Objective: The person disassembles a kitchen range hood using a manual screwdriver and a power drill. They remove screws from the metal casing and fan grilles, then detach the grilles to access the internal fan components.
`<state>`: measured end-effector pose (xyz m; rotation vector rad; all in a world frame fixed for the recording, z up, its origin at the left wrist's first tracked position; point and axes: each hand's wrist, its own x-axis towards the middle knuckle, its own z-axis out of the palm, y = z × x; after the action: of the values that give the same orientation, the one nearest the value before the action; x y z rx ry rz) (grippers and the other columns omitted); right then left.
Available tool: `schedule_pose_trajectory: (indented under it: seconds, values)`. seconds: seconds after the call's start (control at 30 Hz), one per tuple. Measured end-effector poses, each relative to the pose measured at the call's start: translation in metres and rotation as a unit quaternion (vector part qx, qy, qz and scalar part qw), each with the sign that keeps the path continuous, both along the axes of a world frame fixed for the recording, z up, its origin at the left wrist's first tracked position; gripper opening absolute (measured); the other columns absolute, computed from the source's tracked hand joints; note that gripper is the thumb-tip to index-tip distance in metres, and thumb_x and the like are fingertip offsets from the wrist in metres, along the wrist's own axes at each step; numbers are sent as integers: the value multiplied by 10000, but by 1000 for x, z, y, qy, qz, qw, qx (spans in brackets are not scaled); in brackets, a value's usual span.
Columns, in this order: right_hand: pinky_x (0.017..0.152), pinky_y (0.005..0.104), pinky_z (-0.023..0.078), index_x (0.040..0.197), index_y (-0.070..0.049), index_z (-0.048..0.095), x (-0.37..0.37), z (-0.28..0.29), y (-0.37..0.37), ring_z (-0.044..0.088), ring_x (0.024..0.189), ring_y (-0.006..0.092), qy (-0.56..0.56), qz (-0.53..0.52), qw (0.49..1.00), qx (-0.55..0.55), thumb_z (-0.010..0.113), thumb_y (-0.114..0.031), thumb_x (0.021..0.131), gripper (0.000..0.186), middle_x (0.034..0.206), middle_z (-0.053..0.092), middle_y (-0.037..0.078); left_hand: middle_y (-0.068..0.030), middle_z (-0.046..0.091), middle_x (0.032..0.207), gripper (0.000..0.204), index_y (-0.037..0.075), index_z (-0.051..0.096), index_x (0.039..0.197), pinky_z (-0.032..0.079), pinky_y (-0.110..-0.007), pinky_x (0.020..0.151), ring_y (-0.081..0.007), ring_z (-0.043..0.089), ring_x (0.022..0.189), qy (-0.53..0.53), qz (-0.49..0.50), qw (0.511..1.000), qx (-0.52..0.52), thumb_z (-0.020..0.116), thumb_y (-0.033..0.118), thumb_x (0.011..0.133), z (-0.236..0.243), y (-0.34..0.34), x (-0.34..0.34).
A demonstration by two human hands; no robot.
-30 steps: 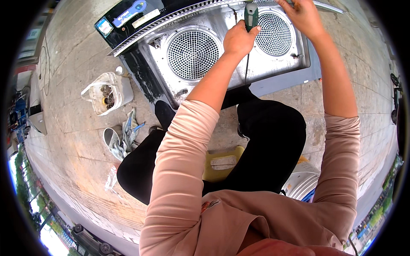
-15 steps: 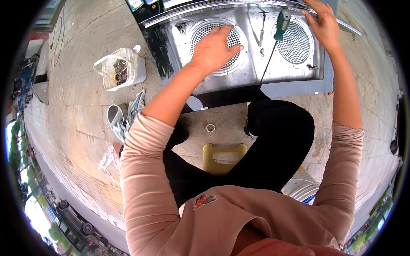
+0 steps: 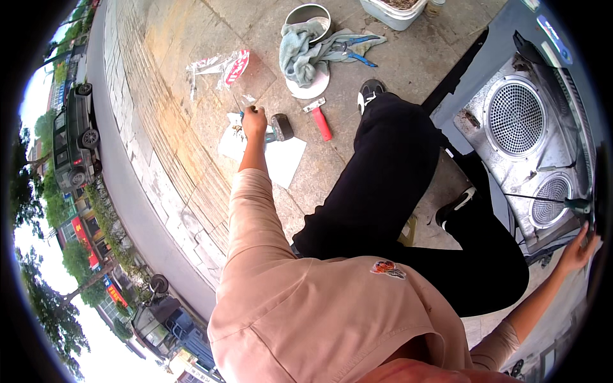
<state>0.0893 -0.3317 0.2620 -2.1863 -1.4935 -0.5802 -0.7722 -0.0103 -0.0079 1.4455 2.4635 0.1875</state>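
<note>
Left hand (image 3: 254,120) closed over small items on flat white paper sheet (image 3: 278,159). Right hand (image 3: 576,252) grips green-handled screwdriver (image 3: 575,205) beside perforated grey metal appliance panel (image 3: 511,147).

You get soft, bright daylight with faint shadows; the sky glares white, and edges bend round.

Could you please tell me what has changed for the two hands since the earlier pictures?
The left hand has left the metal panel with round grilles and swung out to the person's left, down to the white sheet on the pavement beside a hammer; whether it grips anything is unclear. The right hand stays at the panel by the green-handled screwdriver.
</note>
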Motion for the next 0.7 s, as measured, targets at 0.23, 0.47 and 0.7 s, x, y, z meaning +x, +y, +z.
schedule_pose_trajectory:
  seconds: [0.23, 0.47, 0.7]
  values:
    - [940, 320, 457, 1253, 8, 563, -165, -55, 49, 598, 1063, 223, 217, 7, 969, -114, 605, 24, 871, 384, 1252, 589, 131, -290, 487, 1349, 990, -78, 338, 1396, 426, -416, 1010, -384, 528, 1216, -151, 317, 934, -62, 778, 494, 719, -134, -49, -45]
    - [817, 298, 507, 1180, -11, 595, -237, -64, 51, 621, 877, 210, 330, 61, 923, -187, 663, 114, 763, 440, 1192, 585, 136, -183, 509, 1365, 823, 80, 466, 1353, 425, -439, 1024, -361, 516, 1221, 33, 89, 973, -211, 766, 494, 707, -180, -22, -43]
    - [760, 294, 517, 1148, -14, 607, -260, -64, 23, 627, 866, 205, 394, 57, 896, -198, 637, 87, 797, 366, 1164, 588, 117, -173, 652, 1156, 531, -11, 557, 1253, 508, -425, 855, -336, 636, 1024, -180, 160, 971, -3, 663, 330, 860, -119, -23, -116]
